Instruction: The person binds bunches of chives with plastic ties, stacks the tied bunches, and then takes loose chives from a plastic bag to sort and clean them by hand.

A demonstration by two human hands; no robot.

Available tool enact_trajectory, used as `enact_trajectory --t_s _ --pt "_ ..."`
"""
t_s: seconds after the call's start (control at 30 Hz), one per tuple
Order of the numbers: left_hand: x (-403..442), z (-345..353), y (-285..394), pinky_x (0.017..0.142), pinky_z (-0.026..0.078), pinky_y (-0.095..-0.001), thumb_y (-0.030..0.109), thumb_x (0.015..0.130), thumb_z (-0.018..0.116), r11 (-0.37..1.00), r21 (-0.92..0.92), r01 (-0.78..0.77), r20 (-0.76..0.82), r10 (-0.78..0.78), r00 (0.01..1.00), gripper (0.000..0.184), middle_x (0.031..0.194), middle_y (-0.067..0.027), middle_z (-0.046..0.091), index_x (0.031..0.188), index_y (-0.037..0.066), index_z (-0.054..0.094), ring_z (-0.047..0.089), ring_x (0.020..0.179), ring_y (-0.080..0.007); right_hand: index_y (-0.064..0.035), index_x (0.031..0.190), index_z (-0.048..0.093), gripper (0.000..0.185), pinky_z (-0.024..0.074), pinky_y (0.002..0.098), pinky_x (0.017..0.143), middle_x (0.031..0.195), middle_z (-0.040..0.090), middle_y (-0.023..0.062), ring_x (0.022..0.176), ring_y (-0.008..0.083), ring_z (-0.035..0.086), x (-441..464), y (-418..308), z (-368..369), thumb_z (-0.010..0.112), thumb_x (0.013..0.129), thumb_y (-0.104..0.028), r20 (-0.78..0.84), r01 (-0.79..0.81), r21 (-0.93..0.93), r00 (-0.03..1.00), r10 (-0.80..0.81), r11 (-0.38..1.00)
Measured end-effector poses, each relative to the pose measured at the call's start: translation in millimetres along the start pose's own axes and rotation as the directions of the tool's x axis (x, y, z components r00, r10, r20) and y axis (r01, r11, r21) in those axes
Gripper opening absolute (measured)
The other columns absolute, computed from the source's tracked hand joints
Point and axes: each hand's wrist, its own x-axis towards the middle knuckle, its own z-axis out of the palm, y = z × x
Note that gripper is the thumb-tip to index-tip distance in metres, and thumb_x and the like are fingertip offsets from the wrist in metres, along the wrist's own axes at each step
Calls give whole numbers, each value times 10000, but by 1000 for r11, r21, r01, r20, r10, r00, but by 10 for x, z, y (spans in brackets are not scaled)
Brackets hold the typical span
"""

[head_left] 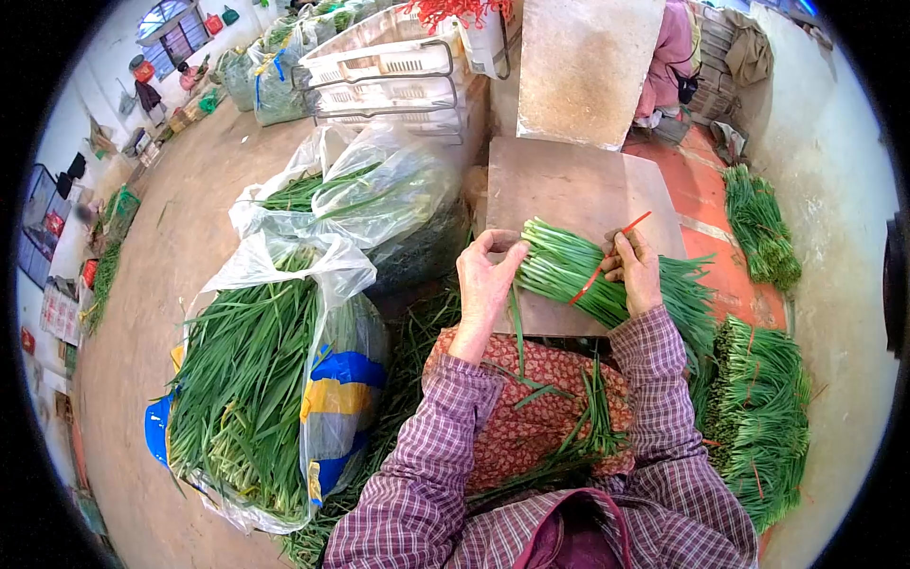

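Note:
A bunch of garlic chives [575,270] lies over a board [578,180] before me, its pale stem ends toward the left and its green leaves trailing right. Around the bunch runs a red tie [590,282], with one end sticking up. My left hand [488,280] is closed at the pale ends, thumb and forefinger against the stems; a loose leaf hangs below it. Over the bunch, my right hand [633,267] pinches the tie between closed fingers. Loose chive leaves [597,408] rest on the red floral cloth [493,417] across my lap.
To the left stands an open plastic sack of chives [246,370], with another clear bag [379,190] behind it. Tied chive bunches [763,417] are stacked at right by the wall [834,218]. White crates [379,85] and an upright panel [588,66] stand ahead.

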Motion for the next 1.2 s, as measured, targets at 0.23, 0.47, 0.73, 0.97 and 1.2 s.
enact_trajectory --t_s 0.23,0.47,0.73,0.97,1.2 --pt "12 -11 -92 673 473 -214 72 820 699 991 -114 65 -9 -66 998 153 802 -18 664 921 -37 664 583 723 -61 -33 1037 612 237 459 209 500 818 578 21 612 81 569 -28 -24 23 498 980 -233 -2 14 4 1000 -14 1000" --pt "60 -135 -17 704 478 -242 74 815 670 994 104 -46 -85 55 995 106 795 -18 670 861 -22 674 586 744 -81 -68 1032 610 223 426 191 514 819 578 -13 610 47 524 -63 -36 24 510 982 -261 -18 0 7 1000 0 1000" --pt "191 -1073 262 825 451 -351 -16 759 629 619 780 -96 -382 592 710 83 826 -101 623 827 30 618 596 835 -252 -38 1036 615 237 453 204 517 816 587 9 624 68 554 -70 -22 31 506 979 -240 -24 6 37 1000 -6 999" --pt "-30 -104 348 771 420 -377 300 739 762 758 541 -363 171 324 931 266 832 -89 622 809 52 699 564 848 -272 -41 1045 615 238 439 200 517 832 599 8 616 60 540 -125 -34 34 508 979 -243 -25 23 34 999 -22 999" --pt "-29 37 286 762 425 -375 204 709 756 726 606 -325 218 241 946 173 812 -93 621 749 53 681 564 838 -273 -39 1058 614 245 440 207 522 830 604 13 620 61 541 -168 -43 46 518 975 -249 -17 16 35 1000 -15 999"
